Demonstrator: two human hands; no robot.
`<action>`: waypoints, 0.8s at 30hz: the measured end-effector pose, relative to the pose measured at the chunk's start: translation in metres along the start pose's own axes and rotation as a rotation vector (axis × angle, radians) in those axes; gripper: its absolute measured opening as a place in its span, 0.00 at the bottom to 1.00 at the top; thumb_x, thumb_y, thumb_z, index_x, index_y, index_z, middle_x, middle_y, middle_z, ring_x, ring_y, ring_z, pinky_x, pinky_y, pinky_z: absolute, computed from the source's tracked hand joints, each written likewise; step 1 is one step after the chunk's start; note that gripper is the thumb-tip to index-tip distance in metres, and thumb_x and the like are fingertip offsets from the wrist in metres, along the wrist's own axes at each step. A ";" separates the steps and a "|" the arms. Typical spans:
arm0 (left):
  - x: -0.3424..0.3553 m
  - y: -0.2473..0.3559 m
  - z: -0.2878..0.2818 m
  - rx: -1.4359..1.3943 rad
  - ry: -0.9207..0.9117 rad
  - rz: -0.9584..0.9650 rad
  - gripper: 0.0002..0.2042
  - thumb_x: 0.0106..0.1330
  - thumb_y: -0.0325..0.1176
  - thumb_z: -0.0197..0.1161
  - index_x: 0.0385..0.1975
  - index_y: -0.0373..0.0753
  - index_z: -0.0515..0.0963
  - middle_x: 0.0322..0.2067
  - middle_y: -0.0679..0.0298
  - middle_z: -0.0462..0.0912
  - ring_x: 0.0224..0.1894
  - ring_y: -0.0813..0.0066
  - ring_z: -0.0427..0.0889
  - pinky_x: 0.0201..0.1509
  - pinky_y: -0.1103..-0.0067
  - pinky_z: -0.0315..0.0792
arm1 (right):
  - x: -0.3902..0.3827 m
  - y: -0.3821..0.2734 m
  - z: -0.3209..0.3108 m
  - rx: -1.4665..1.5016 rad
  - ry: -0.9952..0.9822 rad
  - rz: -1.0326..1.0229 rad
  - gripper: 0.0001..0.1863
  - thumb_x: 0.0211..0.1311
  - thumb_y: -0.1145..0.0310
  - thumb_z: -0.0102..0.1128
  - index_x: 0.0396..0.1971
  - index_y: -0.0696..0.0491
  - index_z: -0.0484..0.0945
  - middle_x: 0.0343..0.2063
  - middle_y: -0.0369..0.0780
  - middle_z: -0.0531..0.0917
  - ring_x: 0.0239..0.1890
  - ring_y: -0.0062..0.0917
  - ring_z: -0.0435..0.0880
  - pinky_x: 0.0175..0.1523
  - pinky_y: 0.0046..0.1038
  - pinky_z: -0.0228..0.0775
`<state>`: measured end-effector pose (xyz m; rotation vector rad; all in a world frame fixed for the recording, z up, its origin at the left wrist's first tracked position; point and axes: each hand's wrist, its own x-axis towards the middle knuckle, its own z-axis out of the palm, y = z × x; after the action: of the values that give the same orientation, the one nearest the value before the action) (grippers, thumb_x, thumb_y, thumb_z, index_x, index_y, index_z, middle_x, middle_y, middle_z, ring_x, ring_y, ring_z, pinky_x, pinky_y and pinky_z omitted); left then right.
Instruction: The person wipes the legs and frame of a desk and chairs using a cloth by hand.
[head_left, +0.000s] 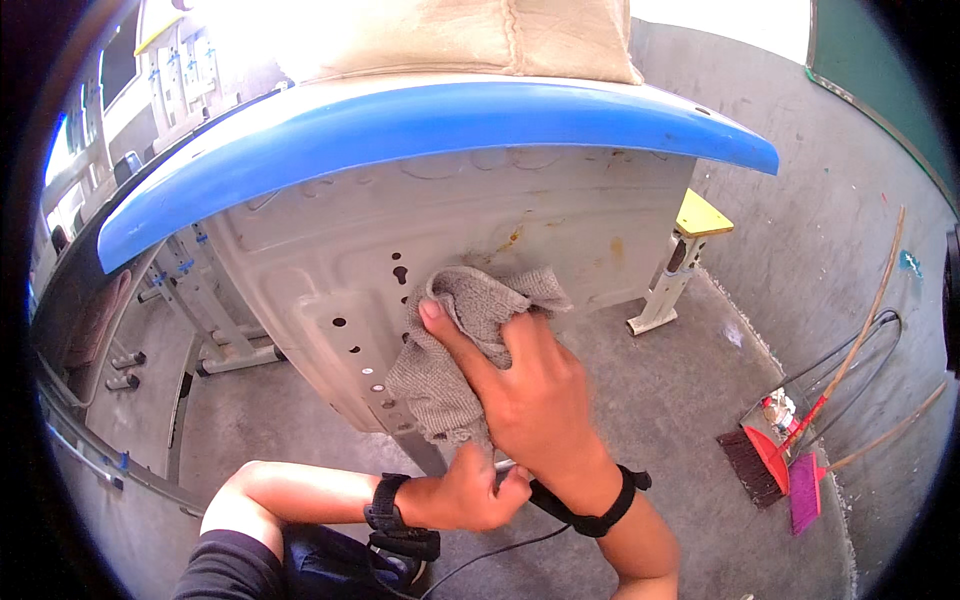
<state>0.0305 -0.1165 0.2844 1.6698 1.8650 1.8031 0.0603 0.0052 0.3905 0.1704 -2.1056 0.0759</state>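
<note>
My right hand grips a grey knit cloth, pressed against the grey metal panel under a blue-edged desk top. The panel has several dark holes and some rusty marks right of centre. My left hand is just below the cloth, fingers curled near a metal leg or bar at the panel's bottom; what they hold is hidden. Both wrists wear black straps, with a cable hanging below.
A beige bag rests on the top. Stacked desk frames stand at left; a yellow-topped stand is behind at right. By the right wall are brooms, a purple brush and a red dustpan.
</note>
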 end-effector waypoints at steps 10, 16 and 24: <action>0.042 0.028 0.002 0.004 -0.063 -0.049 0.22 0.54 0.25 0.59 0.49 0.25 0.65 0.40 0.47 0.72 0.41 0.53 0.73 0.46 0.66 0.69 | 0.006 0.021 -0.010 -0.042 0.100 0.178 0.35 0.49 0.66 0.60 0.63 0.38 0.73 0.25 0.39 0.61 0.25 0.33 0.70 0.27 0.30 0.65; 0.019 0.008 -0.004 0.121 -0.173 -0.035 0.11 0.53 0.26 0.60 0.32 0.29 0.67 0.30 0.51 0.71 0.31 0.58 0.71 0.34 0.64 0.62 | -0.009 0.010 -0.002 -0.034 0.052 0.154 0.34 0.52 0.71 0.53 0.64 0.36 0.71 0.26 0.37 0.63 0.26 0.31 0.70 0.26 0.29 0.68; 0.036 0.010 0.010 -0.061 0.223 0.174 0.11 0.51 0.25 0.58 0.16 0.34 0.62 0.15 0.55 0.59 0.15 0.61 0.56 0.21 0.66 0.48 | 0.020 0.007 -0.017 -0.144 0.041 0.176 0.35 0.51 0.70 0.53 0.64 0.37 0.71 0.26 0.38 0.64 0.26 0.30 0.71 0.25 0.28 0.69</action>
<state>0.0289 -0.0874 0.3102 1.7213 1.7690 2.1733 0.0639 0.0122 0.4164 -0.1026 -2.0726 0.0319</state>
